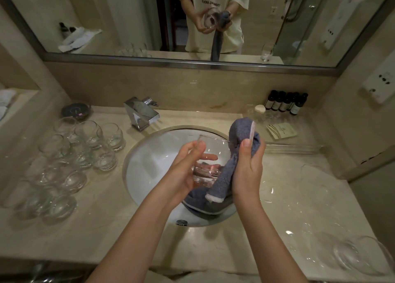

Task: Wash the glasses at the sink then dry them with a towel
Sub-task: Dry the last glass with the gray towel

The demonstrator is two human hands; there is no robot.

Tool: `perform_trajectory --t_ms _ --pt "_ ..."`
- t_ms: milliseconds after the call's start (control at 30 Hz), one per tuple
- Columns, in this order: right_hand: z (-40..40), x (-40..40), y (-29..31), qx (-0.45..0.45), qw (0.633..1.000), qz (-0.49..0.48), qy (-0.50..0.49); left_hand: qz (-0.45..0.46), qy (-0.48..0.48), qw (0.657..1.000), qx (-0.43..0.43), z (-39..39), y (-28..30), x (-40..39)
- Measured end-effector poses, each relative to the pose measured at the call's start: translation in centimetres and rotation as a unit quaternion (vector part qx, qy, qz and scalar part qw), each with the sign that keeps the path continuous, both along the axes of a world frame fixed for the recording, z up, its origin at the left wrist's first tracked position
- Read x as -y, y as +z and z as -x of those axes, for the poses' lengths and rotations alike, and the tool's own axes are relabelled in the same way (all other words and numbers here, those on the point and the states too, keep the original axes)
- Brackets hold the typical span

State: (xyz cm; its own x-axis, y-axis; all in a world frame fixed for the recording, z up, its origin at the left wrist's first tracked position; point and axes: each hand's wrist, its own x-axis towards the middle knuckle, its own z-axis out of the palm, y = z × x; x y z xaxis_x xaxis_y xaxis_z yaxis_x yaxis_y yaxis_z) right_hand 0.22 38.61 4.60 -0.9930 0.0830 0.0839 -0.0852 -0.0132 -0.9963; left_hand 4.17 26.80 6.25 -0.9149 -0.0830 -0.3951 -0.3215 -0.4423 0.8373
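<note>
Head camera looks down on a round white sink point(147, 154) set in a beige marble worktop point(277, 208). Above the basin, the left hand point(183, 167) grips a clear glass tumbler point(208, 161), tilted on its side. The right hand point(249, 165) is closed around a grey towel point(239, 146), which touches the tumbler's rim and hangs down into the sink. Many clear glasses point(85, 148) stand on the worktop left of the sink, beside a chrome faucet point(142, 114).

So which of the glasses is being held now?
The glass over the sink, in the left hand; the others stand on the counter.
</note>
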Motion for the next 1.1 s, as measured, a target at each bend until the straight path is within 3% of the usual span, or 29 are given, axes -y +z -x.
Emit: perform_trajectory --t_ms 167,267,500,767,933,1100 --pt "0.2 -0.5 0.8 -0.074 0.997 -0.009 0.013 -0.111 0.023 0.994 0.005 0.2 -0.5 0.0" --pt "0.3 -1.2 1.4 -0.124 0.991 -0.03 0.028 -0.132 0.039 0.99 0.024 0.7 -0.7 0.3" --pt "0.5 -2.0 2.1 -0.178 0.966 -0.148 0.114 0.128 0.097 0.987 0.01 2.0 1.0 1.0" --pt "0.2 -1.6 1.2 -0.18 0.959 -0.134 0.172 0.185 0.127 0.974 0.013 3.7 2.9 2.4" --pt "1.0 -1.4 0.8 -0.175 0.929 -0.221 0.238 0.276 0.12 0.953 -0.033 4.7 2.9 2.1" --pt "1.4 -1.1 1.4 -0.121 0.911 -0.26 0.296 0.401 0.094 0.905 -0.108 5.0 3.2 1.6"
